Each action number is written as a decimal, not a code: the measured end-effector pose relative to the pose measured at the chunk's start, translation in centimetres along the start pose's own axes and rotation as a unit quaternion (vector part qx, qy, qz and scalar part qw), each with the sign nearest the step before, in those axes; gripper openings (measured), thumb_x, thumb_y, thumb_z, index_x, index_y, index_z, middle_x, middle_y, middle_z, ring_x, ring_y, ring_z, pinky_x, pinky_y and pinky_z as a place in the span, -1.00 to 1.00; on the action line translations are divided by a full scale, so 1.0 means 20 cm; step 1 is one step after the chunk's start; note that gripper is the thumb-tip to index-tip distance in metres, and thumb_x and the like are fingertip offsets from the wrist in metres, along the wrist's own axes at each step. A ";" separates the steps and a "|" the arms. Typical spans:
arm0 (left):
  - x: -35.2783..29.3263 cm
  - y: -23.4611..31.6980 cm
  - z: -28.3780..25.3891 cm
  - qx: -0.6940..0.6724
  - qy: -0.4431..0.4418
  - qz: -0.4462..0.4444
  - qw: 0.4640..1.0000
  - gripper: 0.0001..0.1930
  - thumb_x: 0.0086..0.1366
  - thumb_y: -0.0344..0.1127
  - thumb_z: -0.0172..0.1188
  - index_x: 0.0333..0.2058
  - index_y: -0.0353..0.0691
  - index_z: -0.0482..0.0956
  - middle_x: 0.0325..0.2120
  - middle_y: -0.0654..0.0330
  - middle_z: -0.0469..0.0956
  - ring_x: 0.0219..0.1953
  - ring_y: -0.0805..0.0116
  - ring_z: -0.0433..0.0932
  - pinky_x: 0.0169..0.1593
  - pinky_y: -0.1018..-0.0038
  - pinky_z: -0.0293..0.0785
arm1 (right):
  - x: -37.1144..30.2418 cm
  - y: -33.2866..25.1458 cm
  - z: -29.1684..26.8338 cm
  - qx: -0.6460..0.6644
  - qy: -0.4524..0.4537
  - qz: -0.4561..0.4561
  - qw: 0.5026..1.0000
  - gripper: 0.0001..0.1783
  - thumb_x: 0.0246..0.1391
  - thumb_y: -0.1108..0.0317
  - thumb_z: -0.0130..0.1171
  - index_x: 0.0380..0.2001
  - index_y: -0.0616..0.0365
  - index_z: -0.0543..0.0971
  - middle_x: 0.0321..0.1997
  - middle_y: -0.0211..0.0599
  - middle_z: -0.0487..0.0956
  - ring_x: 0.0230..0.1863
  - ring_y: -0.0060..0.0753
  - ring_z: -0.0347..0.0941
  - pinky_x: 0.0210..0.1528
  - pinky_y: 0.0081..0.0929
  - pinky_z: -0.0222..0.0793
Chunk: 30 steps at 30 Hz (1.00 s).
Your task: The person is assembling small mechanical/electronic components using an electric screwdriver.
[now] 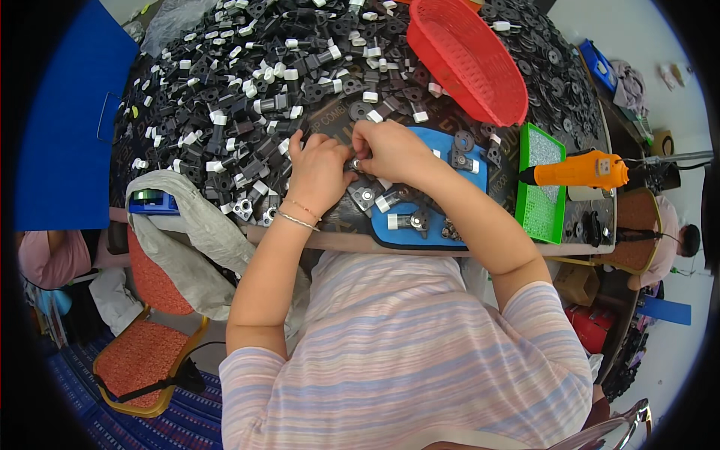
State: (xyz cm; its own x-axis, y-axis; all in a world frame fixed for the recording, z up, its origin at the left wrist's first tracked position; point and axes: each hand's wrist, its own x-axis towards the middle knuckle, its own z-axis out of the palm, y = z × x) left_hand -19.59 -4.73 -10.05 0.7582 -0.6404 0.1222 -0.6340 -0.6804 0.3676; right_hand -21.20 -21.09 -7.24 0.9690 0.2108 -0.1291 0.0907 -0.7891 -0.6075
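Close together over the near table edge, my left hand [321,174] and my right hand [388,152] both have their fingers closed round a small metal piece [355,164]. Its exact kind is too small and covered to tell. Just below my fingers lies a black caster-like part [365,196] with a round metal centre. Under my right forearm, a blue mat [474,193] bears several black parts with white ends, one of them a black-and-white part [409,221] near its front edge. Small metal bits [451,231] sit beside it, partly hidden by my forearm.
Black parts with white caps [259,71] heap over the table's left and back. A red basket [472,67] leans at the back, near black discs [551,56]. To the right are a green tray [523,142] of small silver pieces and an orange electric screwdriver [592,171].
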 end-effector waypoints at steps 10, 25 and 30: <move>0.01 0.00 0.00 -0.004 -0.007 -0.003 1.000 -0.73 -0.16 -0.24 0.39 -0.40 -0.10 0.62 -0.38 0.29 0.55 -0.08 0.29 0.41 0.20 0.04 -0.05 | 0.02 0.08 -0.04 0.156 -0.086 0.042 0.983 -0.73 -0.24 0.46 0.31 -0.43 0.18 0.44 -0.50 -0.38 0.53 -0.47 -0.56 0.45 -0.40 -0.58 0.37; 0.00 0.00 0.01 -0.015 0.010 0.004 1.000 -0.73 -0.18 -0.26 0.40 -0.41 -0.09 0.63 -0.43 0.31 0.52 -0.09 0.28 0.40 0.19 0.08 -0.05 | 0.08 0.24 -0.13 0.118 -0.028 0.107 0.987 -0.71 -0.24 0.45 0.33 -0.37 0.25 0.51 -0.41 -0.25 0.57 -0.33 -0.39 0.51 -0.25 -0.48 0.38; 0.00 0.00 0.01 -0.012 0.012 0.004 1.000 -0.74 -0.18 -0.26 0.40 -0.42 -0.09 0.63 -0.43 0.31 0.52 -0.09 0.29 0.40 0.19 0.08 -0.05 | 0.07 0.20 -0.13 -0.002 0.026 0.100 0.995 -0.75 -0.27 0.43 0.28 -0.42 0.19 0.51 -0.40 -0.20 0.58 -0.26 -0.20 0.53 -0.21 -0.36 0.40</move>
State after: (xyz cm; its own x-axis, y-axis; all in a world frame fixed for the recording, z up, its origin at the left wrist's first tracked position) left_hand -19.61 -4.78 -10.17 0.7571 -0.6366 0.1470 -0.6359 -0.6665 0.3890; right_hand -18.92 -25.39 -7.75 0.9781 0.0193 -0.2070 -0.1045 -0.8151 -0.5698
